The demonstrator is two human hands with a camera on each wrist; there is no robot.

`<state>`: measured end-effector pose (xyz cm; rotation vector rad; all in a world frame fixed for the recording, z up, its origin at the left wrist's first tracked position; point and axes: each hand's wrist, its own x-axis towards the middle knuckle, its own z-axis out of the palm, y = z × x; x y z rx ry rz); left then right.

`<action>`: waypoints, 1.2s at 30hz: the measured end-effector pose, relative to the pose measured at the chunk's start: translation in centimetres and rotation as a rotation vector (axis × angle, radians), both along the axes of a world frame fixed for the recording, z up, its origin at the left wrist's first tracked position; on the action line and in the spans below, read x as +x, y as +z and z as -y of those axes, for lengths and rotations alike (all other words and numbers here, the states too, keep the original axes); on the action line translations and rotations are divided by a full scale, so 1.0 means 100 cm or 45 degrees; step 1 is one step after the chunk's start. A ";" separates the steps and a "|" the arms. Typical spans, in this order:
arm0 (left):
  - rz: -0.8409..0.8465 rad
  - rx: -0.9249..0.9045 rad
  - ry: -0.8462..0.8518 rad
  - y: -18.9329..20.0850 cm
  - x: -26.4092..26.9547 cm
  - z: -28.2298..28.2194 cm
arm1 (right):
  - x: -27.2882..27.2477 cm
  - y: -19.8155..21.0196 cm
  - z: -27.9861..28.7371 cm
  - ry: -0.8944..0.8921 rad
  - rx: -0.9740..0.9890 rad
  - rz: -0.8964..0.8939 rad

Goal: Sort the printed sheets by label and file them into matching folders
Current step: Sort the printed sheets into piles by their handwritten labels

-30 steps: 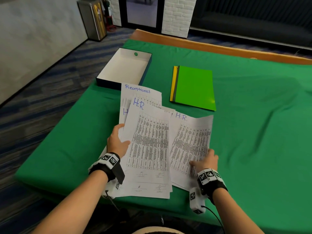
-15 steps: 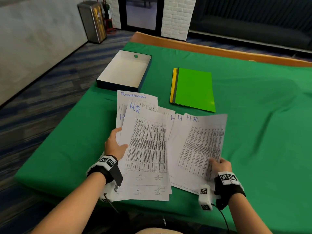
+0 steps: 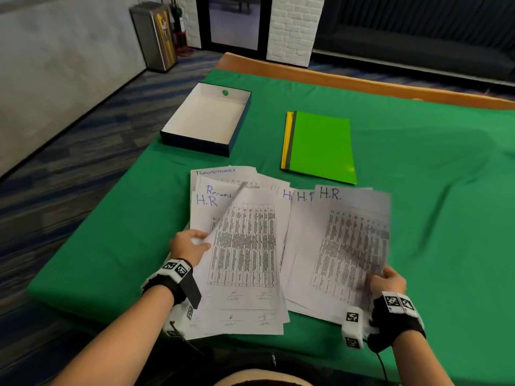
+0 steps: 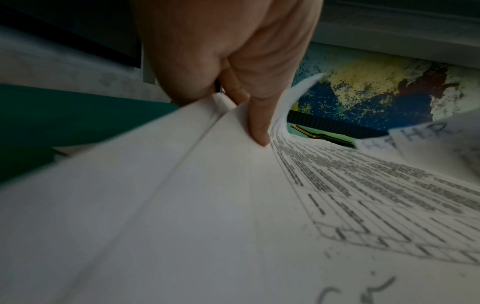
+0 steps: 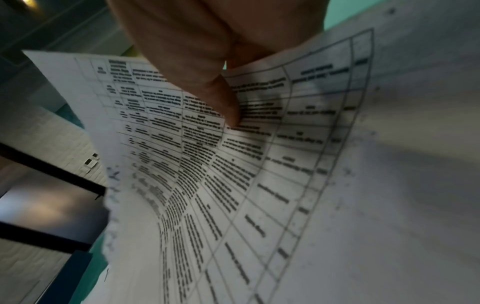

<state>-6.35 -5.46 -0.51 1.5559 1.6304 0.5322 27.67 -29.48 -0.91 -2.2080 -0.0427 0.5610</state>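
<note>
A stack of printed sheets (image 3: 242,254) lies near the table's front edge, with hand-written labels "H.R." and "Receptionist" showing at the top. My left hand (image 3: 189,245) pinches the left edge of the top sheet (image 4: 337,185) and curls it up off the stack. To the right lies a pile of "H.R." sheets (image 3: 299,246). My right hand (image 3: 386,281) pinches the lower right corner of one "H.R." sheet (image 3: 351,235) over that pile; its thumb lies on the printed table (image 5: 233,144). Green, grey and yellow folders (image 3: 320,146) lie stacked beyond.
An open, empty dark blue box (image 3: 206,118) with a white inside stands at the back left of the green table cloth (image 3: 432,204). A wooden table edge (image 3: 362,82) runs along the far side. A metal bin (image 3: 154,34) stands on the floor at the left.
My right hand has carried an "H.R." sheet from the left stack rightward over the right pile. My left hand has begun to lift the following top sheet, uncovering more labels beneath.
</note>
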 end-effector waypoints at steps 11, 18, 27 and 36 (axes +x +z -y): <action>-0.066 0.001 -0.039 0.003 -0.002 0.004 | 0.023 0.021 0.012 -0.256 0.023 -0.085; -0.064 0.043 -0.011 0.007 -0.005 -0.001 | 0.046 0.044 -0.006 -0.308 0.276 -0.035; -0.121 0.159 0.089 0.002 -0.009 -0.011 | 0.004 0.010 -0.018 -0.073 -0.039 -0.261; -0.028 0.169 0.131 0.007 -0.016 -0.020 | -0.058 0.011 -0.057 0.168 -0.363 -0.092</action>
